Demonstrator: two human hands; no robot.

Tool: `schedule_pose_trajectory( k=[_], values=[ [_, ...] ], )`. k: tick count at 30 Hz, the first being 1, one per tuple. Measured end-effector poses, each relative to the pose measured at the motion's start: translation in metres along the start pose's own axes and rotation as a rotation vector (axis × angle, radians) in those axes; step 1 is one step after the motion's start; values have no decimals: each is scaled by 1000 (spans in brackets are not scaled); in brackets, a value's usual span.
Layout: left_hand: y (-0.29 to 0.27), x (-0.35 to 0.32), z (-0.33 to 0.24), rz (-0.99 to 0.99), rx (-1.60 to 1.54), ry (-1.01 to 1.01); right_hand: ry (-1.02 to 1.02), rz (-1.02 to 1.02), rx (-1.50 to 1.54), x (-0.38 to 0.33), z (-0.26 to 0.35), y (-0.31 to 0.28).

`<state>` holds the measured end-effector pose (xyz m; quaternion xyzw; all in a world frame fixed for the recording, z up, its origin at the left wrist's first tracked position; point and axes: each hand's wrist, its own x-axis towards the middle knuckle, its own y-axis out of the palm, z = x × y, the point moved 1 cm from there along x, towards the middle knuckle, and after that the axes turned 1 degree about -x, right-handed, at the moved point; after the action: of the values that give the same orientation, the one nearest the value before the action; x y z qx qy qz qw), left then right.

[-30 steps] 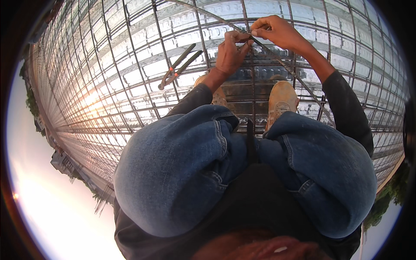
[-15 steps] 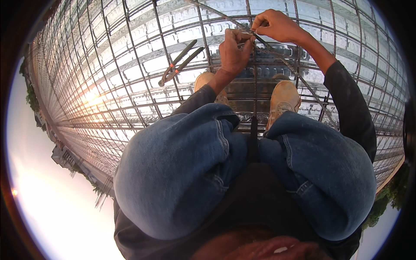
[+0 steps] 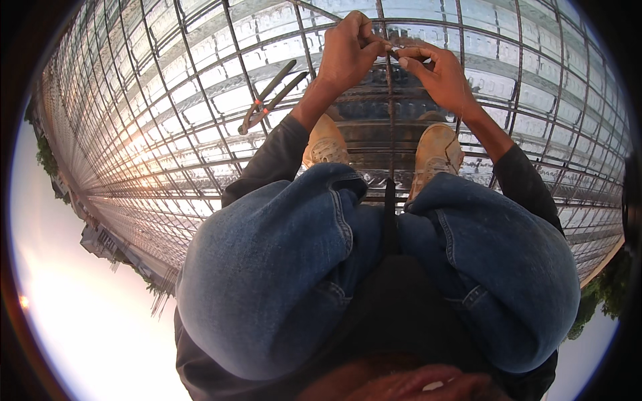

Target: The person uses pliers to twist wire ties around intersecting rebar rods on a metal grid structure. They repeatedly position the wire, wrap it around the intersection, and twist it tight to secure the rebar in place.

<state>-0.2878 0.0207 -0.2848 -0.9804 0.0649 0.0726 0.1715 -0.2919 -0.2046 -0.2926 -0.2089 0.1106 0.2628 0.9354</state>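
My left hand [image 3: 346, 55] and my right hand [image 3: 438, 79] meet at a crossing in a mesh of dark steel rebar [image 3: 390, 110], ahead of my feet. Both are closed, with thumb and fingers pinched together. Between the fingertips is a short, dark, thin piece that looks like wire; its ends are hidden by the fingers. A fine strand hangs beside my right wrist. Left of my left forearm, a pair of nippers [image 3: 263, 111] with dark handles and orange bands lies on the mesh, handles spread and touched by neither hand.
Under the mesh lies ribbed, shiny metal sheeting [image 3: 491, 73]. My tan shoes [image 3: 326, 142] stand on either side of a rebar, below my bent knees in jeans [image 3: 267, 267]. Buildings [image 3: 100, 242] and trees line the far left edge, beside a bright low sun.
My left hand has risen and turned over the crossing, while my right hand has dropped to its right side. The diagonal dark strand no longer shows at lower right. The nippers stay put.
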Motion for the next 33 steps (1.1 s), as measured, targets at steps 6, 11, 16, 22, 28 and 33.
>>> schedule_pose_trajectory(
  k=[6, 11, 16, 22, 28, 33],
  values=[
    [-1, 40, -21, 223, 160, -10, -90, -56, -4, -21, 2, 15],
    [7, 85, -8, 478, 391, 356, -118, 54, -35, -18, -2, 9],
    [7, 90, -12, 555, 384, 143, 54, 283, 195, -16, 1, -30],
    [-41, 42, -27, 346, 159, 87, 31, 242, -283, -33, -23, -119],
    [-103, -60, 19, -296, 439, -64, -327, 223, -1024, -33, -16, -139],
    [-107, -112, 46, -225, 688, -125, 220, 161, -430, -34, -36, -200]
  ],
)
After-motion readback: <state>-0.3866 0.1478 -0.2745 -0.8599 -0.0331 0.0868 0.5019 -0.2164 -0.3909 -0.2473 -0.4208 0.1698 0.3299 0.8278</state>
